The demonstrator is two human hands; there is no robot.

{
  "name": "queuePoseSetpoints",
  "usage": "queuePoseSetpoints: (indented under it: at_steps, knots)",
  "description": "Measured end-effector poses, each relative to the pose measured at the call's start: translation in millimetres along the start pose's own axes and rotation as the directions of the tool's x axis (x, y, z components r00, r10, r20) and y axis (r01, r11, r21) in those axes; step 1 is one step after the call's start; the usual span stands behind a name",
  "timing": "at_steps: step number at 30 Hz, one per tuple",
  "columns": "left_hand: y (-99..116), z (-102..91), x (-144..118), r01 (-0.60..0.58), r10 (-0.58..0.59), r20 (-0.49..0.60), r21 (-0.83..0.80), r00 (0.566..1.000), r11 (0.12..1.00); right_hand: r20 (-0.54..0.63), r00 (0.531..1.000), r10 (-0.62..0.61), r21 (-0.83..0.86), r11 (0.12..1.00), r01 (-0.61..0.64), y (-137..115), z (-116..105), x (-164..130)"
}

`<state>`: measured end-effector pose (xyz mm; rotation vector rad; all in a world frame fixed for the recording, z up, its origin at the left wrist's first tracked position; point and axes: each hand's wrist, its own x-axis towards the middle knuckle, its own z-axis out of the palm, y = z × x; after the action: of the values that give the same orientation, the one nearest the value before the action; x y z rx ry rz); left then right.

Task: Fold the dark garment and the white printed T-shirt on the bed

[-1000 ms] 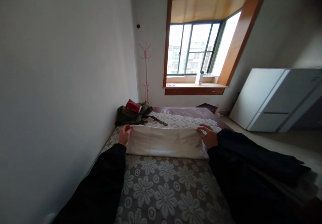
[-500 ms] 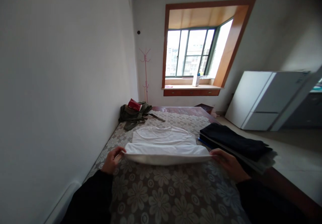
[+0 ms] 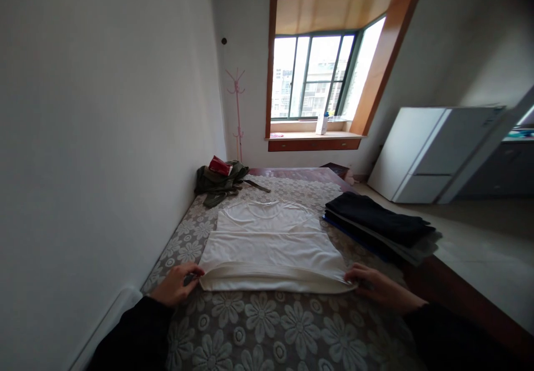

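Note:
A white T-shirt (image 3: 271,251) lies spread on the flower-patterned cloth (image 3: 262,321), its round neckline at the far end and its lower edge towards me. My left hand (image 3: 177,283) pinches the near left corner of the shirt. At the near right corner, my right hand (image 3: 375,286) grips the fabric between thumb and fingers. Between the two hands the hem hangs slightly open, with a fold of cloth showing above it. A crease runs across the shirt's middle.
To the right sits a stack of folded dark and grey clothes (image 3: 379,221). A dark green bag (image 3: 219,182) with a red packet (image 3: 219,165) on it lies at the far left by the wall (image 3: 104,109). A white fridge (image 3: 417,154) stands beyond on the right.
Both hands have come down and towards me with the shirt's hem. More of the shirt's body now lies flat on the cloth. My view has tilted slightly downward.

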<state>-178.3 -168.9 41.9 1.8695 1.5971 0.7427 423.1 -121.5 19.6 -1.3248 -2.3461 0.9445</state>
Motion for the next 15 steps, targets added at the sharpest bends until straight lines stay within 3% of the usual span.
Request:
queuePoseSetpoints:
  at_steps: [4, 9, 15]
  knots:
    - [-11, 0.5, -1, 0.034, -0.034, -0.021, 0.006, 0.999, 0.999, -0.039, 0.999, 0.007, 0.017, 1.0, -0.006, 4, 1, -1]
    - [-15, -0.5, -4, 0.095, -0.094, -0.134, 0.005, 0.987, 0.995, -0.161, 0.986, 0.033, 0.035, 0.999, -0.028, 4, 2, 0]
    - [25, -7.2, -30, -0.021, -0.034, -0.312, -0.171, 0.949, 0.985, -0.363, 0.926, 0.106, 0.231, 0.973, -0.021, -33, -13, -23]
